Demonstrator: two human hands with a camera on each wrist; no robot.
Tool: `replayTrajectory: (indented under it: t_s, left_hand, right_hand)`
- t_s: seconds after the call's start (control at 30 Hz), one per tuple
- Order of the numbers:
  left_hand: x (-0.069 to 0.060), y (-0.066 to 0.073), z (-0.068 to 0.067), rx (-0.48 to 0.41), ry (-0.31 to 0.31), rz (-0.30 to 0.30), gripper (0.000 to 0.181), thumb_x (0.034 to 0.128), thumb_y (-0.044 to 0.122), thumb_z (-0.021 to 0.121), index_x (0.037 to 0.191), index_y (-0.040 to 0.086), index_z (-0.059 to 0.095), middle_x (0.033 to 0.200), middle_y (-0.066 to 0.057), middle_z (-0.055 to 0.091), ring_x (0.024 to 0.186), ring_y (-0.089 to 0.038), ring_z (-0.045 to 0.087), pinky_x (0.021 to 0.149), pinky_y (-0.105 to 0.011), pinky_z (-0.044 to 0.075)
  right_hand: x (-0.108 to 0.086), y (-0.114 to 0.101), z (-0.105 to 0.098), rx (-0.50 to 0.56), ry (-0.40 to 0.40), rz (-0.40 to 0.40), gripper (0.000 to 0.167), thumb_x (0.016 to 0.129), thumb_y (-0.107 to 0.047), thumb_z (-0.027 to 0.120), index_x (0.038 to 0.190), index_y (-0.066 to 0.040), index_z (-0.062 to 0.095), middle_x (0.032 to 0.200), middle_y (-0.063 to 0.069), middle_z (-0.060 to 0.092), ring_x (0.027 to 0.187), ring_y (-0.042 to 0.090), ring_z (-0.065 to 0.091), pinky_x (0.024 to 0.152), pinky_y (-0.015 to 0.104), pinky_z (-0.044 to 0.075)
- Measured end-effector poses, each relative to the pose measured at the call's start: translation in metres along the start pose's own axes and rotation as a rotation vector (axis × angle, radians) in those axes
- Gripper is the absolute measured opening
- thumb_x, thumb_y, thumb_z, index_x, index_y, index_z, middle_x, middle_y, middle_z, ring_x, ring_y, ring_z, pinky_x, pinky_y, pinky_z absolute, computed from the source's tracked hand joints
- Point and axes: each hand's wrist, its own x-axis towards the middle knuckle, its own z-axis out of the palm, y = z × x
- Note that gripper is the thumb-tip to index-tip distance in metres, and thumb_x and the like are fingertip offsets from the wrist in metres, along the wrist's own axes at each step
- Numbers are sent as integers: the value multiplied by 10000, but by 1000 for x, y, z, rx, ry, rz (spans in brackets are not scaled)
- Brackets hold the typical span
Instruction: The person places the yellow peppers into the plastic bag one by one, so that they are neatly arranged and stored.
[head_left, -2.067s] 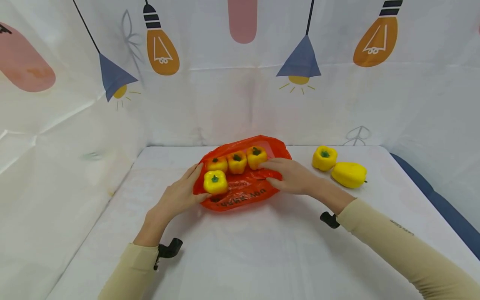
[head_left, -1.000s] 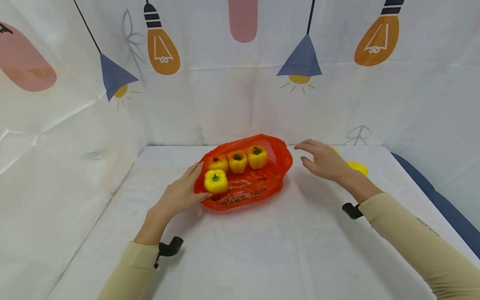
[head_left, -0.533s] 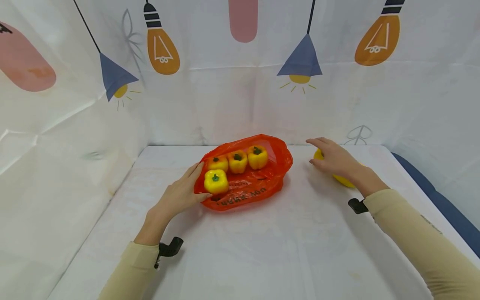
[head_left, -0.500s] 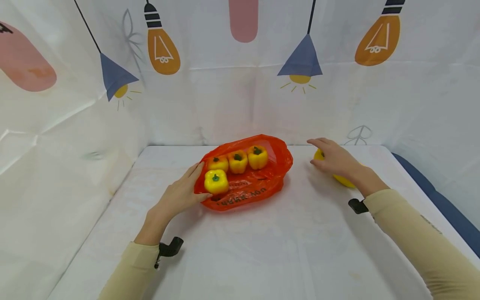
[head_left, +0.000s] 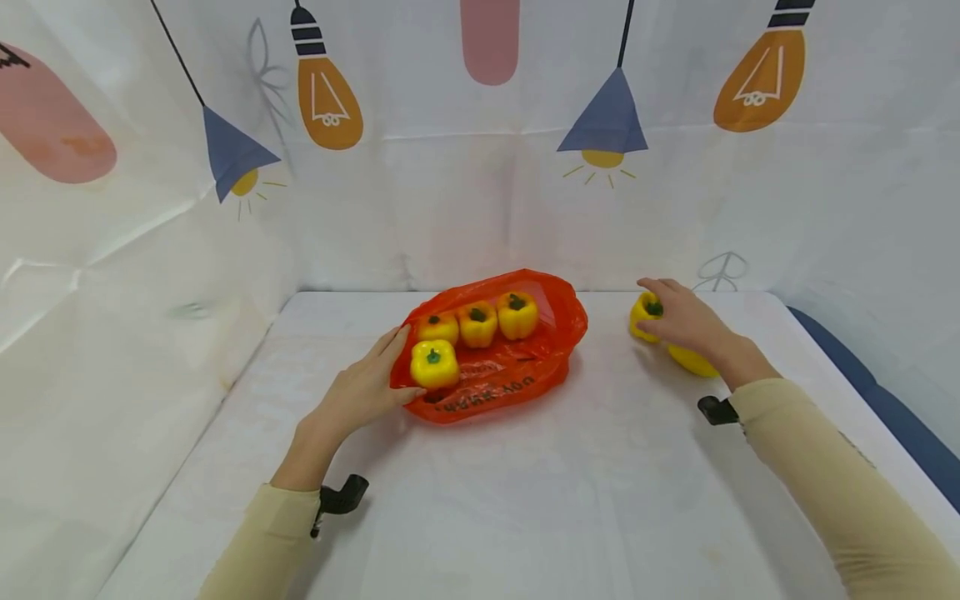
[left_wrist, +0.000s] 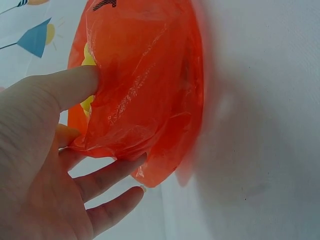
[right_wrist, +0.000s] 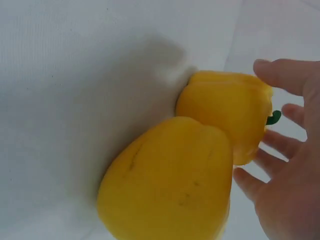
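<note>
A red plastic bag (head_left: 517,367) lies with its mouth facing up on the white table. Inside it sit several yellow bell peppers, the nearest bell pepper (head_left: 434,364) at the lower left. My left hand (head_left: 360,392) holds the bag's left end; in the left wrist view the thumb (left_wrist: 80,85) lies at the rim and other fingers spread below. To the right, my right hand (head_left: 690,321) curves around an upright yellow bell pepper (right_wrist: 225,107), thumb by its top and fingers loosely spread, without a visible firm grip. Another bell pepper (right_wrist: 170,185) lies beside it, partly hidden under the hand.
The white table (head_left: 525,500) meets a white backdrop (head_left: 450,208) printed with lamps and bulbs. Beyond the table's right edge is a dark blue surface (head_left: 885,400).
My right hand has left the bag's right side and moved right to the two loose bell peppers. The left hand has stayed on the bag, which has barely moved.
</note>
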Motion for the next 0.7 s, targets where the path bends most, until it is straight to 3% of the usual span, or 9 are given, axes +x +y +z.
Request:
replayTrajectory:
  t_s: [0.17,0.3,0.7]
  left_hand:
    - [0,-1,1,0,0,4,1028,860,579,683,1615,252,67,1685,-31,135,1369,-435,468,1032,-766,328]
    - [0,-1,1,2,3,3,1022,863,574,681,1615,249,68,1684,-39,140,1350,-440,486,1030,-753,346]
    - [0,-2,2,1,3,5,1017,863,574,680,1615,247,78,1681,-35,150,1363,-426,477,1026,-742,365]
  right_hand:
    - [-2,0,1,-15,-34,13,744,901,-242,624,1546,-74,293,1523,307,307,1287,474,392,1112,698,297]
    - [-3,-2,3,-3,-47,15,737,884,-210,629,1537,-86,310,1522,282,317,1267,449,402,1110,693,306]
    - [-3,-4,12,-2,-18,-27,755,864,-222,658,1527,-85,323,1430,248,421,1195,407,473,1069,664,374]
